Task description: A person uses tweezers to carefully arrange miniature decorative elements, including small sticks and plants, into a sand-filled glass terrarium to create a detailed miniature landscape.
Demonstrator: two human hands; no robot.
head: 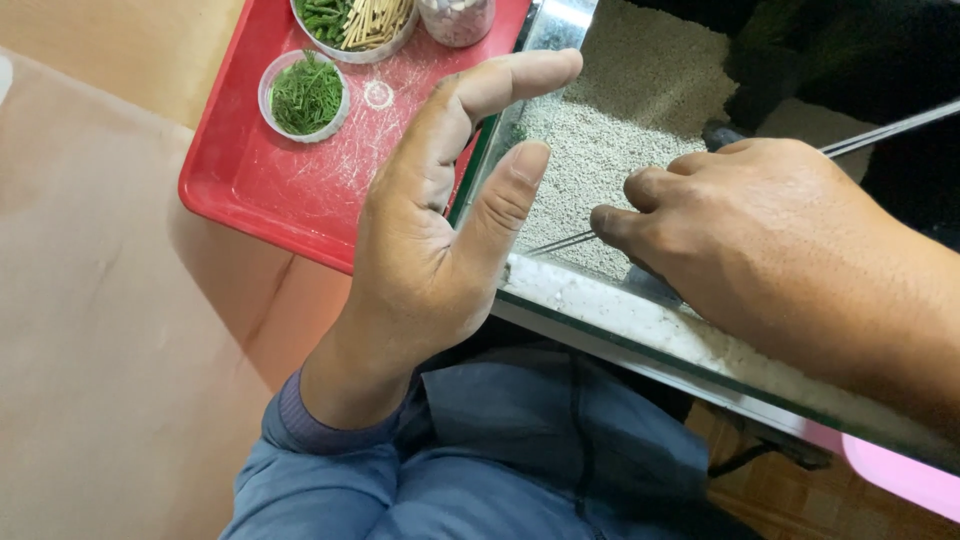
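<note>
My left hand (440,230) rests flat against the near corner of a glass tank (600,300), fingers straight, thumb on the glass rim, holding nothing. My right hand (760,230) reaches into the tank from the right and is closed on long thin metal tweezers (880,135). Their tip (555,243) lies low over the pale sand (640,90) that fills the tank floor. A dark shape sits in the tank's far right part.
A red tray (290,190) stands left of the tank. On it are a small white cup of green plant cuttings (305,95), a bowl of green stems and pale sticks (355,22), and a jar of pebbles (457,18). A pink object (900,475) shows at lower right.
</note>
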